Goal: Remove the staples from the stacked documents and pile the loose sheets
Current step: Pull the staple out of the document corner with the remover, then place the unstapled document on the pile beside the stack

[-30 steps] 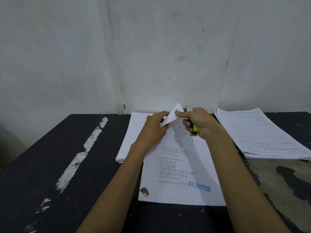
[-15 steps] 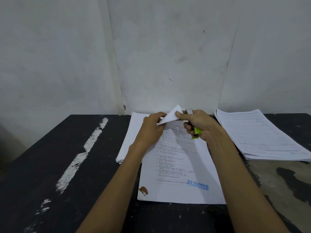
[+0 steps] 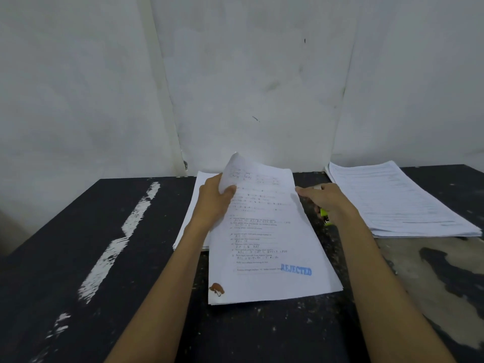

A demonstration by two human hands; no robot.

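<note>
A printed document (image 3: 269, 239) with a blue "REJECTED" stamp and a brown stain lies in front of me on the dark table (image 3: 78, 258). My left hand (image 3: 213, 203) pinches its upper left corner, and that corner curls up off the table. My right hand (image 3: 327, 203) sits at the document's upper right edge, fingers curled round a yellow-green staple remover (image 3: 325, 217) whose end pokes out below the palm. A white pile of sheets (image 3: 195, 213) lies under my left hand and behind the document.
A thick stack of printed documents (image 3: 392, 200) lies at the right, against the white wall (image 3: 248, 87). White paint streaks mark the table's left side. Worn grey patches show on the table at the right.
The folded-over top corner has been let flat. My right hand moved away to the right edge with the staple remover. My left hand now lifts the upper left corner.
</note>
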